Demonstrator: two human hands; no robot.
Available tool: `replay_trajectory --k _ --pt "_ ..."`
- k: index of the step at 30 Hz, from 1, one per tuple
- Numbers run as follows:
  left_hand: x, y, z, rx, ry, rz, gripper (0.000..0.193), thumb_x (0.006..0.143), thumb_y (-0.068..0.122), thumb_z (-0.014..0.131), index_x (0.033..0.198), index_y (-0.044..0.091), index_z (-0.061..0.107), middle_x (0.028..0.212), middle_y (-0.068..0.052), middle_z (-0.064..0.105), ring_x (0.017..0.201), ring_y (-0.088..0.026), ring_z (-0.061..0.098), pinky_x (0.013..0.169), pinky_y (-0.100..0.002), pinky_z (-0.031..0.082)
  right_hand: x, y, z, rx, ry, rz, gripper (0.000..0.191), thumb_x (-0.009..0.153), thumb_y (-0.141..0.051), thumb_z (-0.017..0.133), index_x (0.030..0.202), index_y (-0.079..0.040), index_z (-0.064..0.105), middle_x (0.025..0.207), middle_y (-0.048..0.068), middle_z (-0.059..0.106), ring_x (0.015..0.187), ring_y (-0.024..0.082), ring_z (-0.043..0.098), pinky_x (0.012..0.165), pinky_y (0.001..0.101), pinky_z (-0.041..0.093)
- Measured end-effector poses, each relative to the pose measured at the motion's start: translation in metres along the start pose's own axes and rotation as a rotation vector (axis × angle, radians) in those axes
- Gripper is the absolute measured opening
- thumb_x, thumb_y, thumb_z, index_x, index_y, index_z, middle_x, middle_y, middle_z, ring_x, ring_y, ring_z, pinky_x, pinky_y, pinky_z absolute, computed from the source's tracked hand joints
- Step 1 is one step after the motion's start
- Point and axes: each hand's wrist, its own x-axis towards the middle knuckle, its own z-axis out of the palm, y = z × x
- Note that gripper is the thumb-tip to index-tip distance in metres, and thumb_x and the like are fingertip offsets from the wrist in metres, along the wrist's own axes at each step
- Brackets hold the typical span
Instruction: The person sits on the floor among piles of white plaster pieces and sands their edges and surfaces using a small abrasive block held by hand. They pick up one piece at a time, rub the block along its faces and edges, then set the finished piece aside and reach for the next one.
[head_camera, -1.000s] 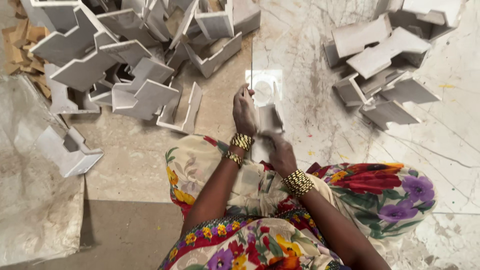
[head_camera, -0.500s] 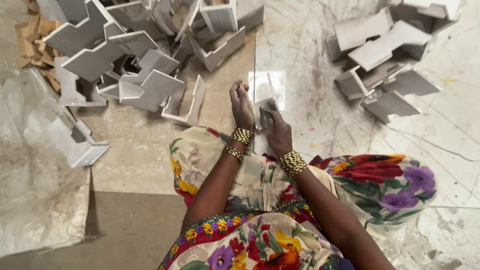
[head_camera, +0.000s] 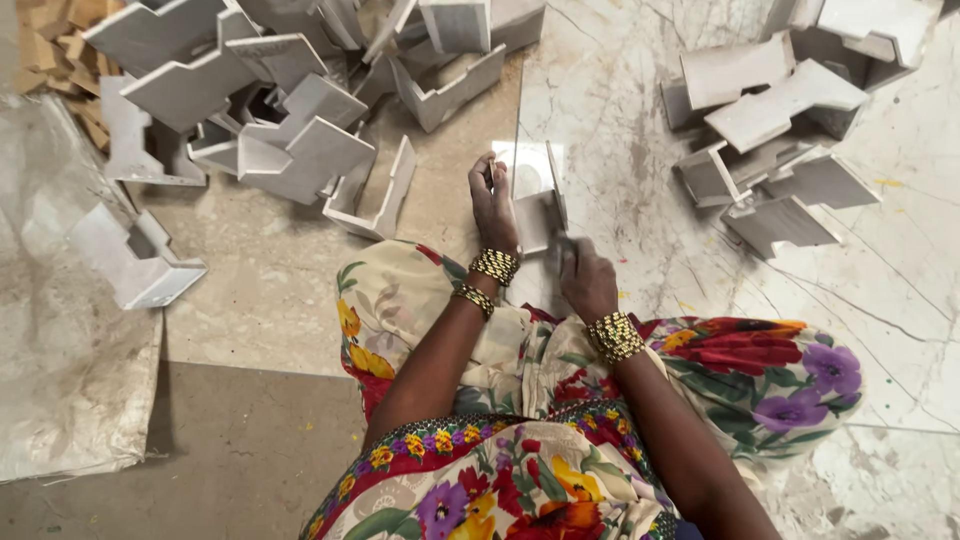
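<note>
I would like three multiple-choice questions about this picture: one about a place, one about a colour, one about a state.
1. Where is the larger pile of white L-shaped pieces?
A. upper left of the floor
B. on the person's lap
C. inside a box

2. What colour are the bangles on the wrists?
A. blue
B. gold
C. white

3. What is the state of the left hand?
A. resting on the lap
B. raised in the air
C. on the white piece lying on the floor

Answers: 1 A, the heap lies upper left. 2 B, they shine gold. 3 C, its fingers rest against the piece, with the right hand at its near edge.
</note>
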Motion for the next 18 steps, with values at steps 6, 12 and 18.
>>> replay_trajectory --k 6,12,18 --pt "-0.003 -0.001 -0.002 -0.053 -0.032 -0.015 0.047 0.110 0.034 0.050 0.141 -0.001 0.047 0.125 -0.011 0.056 0.119 -0.018 0.053 0.109 -0.032 0.042 0.018 -0.004 0.032 -0.095 -0.004 0.026 0.023 0.106 -0.021 0.057 0.111 0.000 0.063 0.072 0.021 0.070 0.063 0.034 0.069 0.063 0.0480 0.058" --pt "-0.003 -0.001 -0.004 0.011 0.002 0.029 0.043 0.111 0.031 0.048 0.139 -0.002 0.048 0.126 -0.012 0.058 0.120 -0.020 0.054 0.110 -0.034 0.042 0.007 0.008 0.017 0.046 -0.324 0.055 0.031 0.099 -0.014 0.049 0.116 -0.016 0.075 0.083 0.012 0.072 0.053 0.029 0.071 0.054 0.0433 0.061" --pt "-0.001 0.002 -0.003 -0.015 -0.056 0.025 0.041 0.111 0.026 0.048 0.141 -0.002 0.047 0.130 -0.014 0.058 0.126 -0.022 0.053 0.115 -0.035 0.039 0.006 0.001 0.029 -0.063 0.026 0.001 0.024 0.108 -0.016 0.055 0.118 0.000 0.068 0.082 0.022 0.072 0.067 0.034 0.068 0.064 0.0476 0.055"
